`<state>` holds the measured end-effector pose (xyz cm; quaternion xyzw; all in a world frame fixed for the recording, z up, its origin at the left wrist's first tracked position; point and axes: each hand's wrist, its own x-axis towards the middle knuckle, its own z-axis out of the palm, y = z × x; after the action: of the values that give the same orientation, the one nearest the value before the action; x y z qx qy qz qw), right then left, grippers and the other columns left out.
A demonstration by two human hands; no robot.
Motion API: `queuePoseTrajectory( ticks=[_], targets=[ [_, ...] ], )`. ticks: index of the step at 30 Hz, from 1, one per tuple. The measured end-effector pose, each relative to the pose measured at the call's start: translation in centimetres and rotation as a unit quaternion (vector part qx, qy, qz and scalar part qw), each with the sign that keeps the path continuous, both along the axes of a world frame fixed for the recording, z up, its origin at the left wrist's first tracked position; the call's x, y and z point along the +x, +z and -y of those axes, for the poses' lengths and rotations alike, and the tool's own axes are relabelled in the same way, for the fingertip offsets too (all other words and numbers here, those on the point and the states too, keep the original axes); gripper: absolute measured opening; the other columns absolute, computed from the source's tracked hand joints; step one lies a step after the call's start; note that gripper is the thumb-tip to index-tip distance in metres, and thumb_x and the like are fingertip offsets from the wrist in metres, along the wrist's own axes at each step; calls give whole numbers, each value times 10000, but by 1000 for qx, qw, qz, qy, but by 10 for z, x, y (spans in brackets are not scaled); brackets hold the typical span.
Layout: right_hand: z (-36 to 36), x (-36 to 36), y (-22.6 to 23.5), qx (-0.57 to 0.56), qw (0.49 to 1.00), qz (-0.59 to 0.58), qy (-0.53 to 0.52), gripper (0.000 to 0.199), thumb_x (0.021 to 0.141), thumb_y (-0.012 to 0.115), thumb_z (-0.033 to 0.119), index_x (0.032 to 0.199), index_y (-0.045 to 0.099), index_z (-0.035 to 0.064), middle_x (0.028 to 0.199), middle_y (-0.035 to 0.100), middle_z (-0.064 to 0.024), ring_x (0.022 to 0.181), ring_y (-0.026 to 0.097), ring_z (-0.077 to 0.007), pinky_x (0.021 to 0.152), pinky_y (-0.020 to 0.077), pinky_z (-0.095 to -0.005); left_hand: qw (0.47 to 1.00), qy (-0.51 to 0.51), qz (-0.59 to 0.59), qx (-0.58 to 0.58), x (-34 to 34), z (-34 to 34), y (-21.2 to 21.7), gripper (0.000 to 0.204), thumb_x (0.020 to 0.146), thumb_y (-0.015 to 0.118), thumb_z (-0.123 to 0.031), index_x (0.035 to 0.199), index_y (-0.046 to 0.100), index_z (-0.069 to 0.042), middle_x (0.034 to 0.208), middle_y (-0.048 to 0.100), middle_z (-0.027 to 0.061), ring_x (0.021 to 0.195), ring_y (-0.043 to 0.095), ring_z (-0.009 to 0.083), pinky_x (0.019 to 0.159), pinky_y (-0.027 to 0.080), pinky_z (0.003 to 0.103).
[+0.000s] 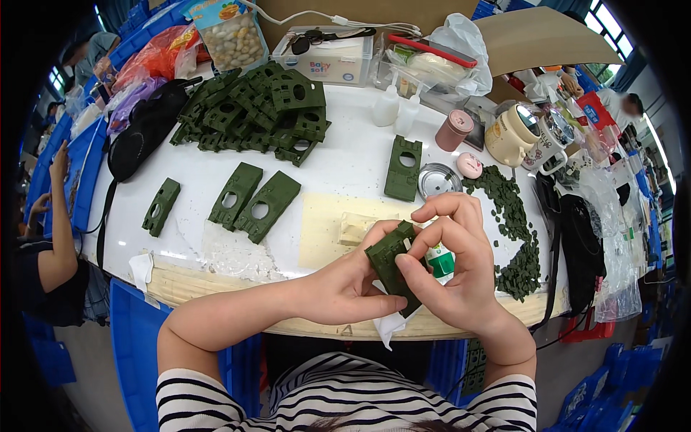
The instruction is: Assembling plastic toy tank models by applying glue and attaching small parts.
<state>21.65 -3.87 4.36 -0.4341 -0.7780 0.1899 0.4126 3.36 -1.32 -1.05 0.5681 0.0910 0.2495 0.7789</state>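
My left hand (pixel 335 291) is closed around a dark green plastic tank model hull (pixel 389 272), held tilted above the table's near edge. My right hand (pixel 464 270) bends over the same hull, its thumb and fingertips pinched together against the upper side; whatever small piece they may grip is hidden. Partly covered by that hand stands a white and green container (pixel 440 261). Beyond my hands lies another green hull (pixel 404 168) with a round hole, beside a round metal dish (pixel 437 180). Many small green parts (pixel 515 237) are scattered to the right.
A heap of green hulls (pixel 259 108) fills the back left. Nearer lie a pair of hulls (pixel 266 205) and a narrower green piece (pixel 161 207). White squeeze bottles (pixel 386 106), a pink tin (pixel 455 130) and a cream mug (pixel 509 137) stand at the back. Another person's arm (pixel 57 223) shows far left.
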Motion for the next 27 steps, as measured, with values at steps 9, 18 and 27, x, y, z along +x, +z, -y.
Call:
queuePoseTrajectory(
  ticks=[9, 18, 27],
  targets=[
    [-16, 75, 30, -18, 994, -52, -93, 144, 758, 723, 49, 772, 595, -15, 729, 605, -78, 687, 577, -166, 661, 456, -291, 995, 15, -47, -92, -4, -1, 20, 782, 821, 583, 47, 1431, 136, -152, 1274, 476, 212, 1255, 465, 281, 1026, 395, 416],
    [24, 179, -21, -258, 914, 200, -241, 95, 765, 717, 65, 773, 658, -9, 647, 616, -52, 615, 562, -100, 603, 453, -248, 993, 29, -51, -99, -8, -5, 21, 774, 807, 604, 11, 1425, 162, -138, 1224, 488, 231, 1247, 485, 310, 1011, 420, 429],
    [22, 189, -22, -308, 905, 180, -230, 95, 734, 726, 31, 790, 663, -15, 629, 627, -73, 582, 580, -120, 578, 474, -266, 994, 19, -39, -104, -8, -9, 22, 740, 839, 580, 36, 1429, 165, -125, 1087, 488, 104, 1300, 435, 285, 1016, 422, 409]
  ],
)
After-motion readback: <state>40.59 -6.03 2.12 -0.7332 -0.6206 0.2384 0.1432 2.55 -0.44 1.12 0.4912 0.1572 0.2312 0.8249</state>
